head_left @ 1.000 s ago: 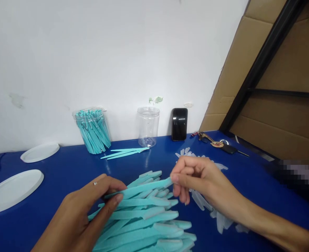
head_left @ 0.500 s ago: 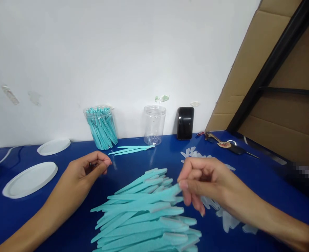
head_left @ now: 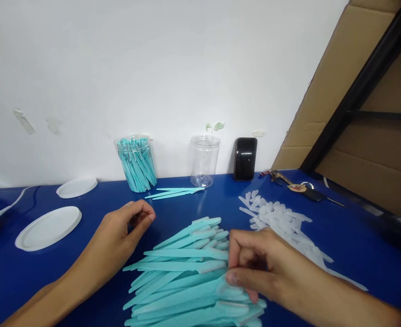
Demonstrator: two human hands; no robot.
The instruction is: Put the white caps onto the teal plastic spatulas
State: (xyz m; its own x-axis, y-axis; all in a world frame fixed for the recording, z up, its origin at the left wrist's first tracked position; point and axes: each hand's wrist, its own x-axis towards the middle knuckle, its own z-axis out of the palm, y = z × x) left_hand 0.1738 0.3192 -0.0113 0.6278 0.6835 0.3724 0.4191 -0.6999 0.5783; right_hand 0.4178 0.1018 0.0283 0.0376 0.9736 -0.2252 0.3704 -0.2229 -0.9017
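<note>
The pile of turquoise eyebrow razors [head_left: 183, 295] lies lengthwise left to right, some capped ends at the nearer right hand [head_left: 266, 263], fingers curled narrow; whether they grip one, I cannot tell. The left hand [head_left: 118, 231], thumb meeting forefinger, hovers razorless off the pile's far-left corner.

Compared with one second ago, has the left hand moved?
Yes: against the jar of turquoise sticks, the left hand has shifted left and closer.

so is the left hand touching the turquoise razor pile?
Apart. The head view shows a plain strip of blue tabletop between the curled fingers of the left hand and the turquoise razor pile.
</note>
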